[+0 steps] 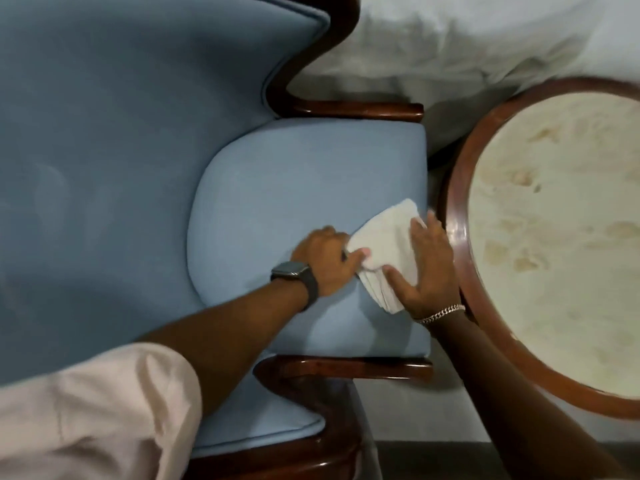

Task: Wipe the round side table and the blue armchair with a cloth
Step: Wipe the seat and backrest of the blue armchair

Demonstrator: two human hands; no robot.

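Hands (325,261) (427,271) on cloth (388,247), armchair (294,174), table (458,237) beside

White cloth (384,244) (folded) on blue armchair (277,174) seat, round table (554,237) beside.

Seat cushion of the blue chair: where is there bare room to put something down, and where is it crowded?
Free: the seat cushion between the chair back and the cloth, up to the far armrest; also the round table's top. Crowded: the cushion's edge beside the table, where the left hand grips the cloth and the right hand presses it.
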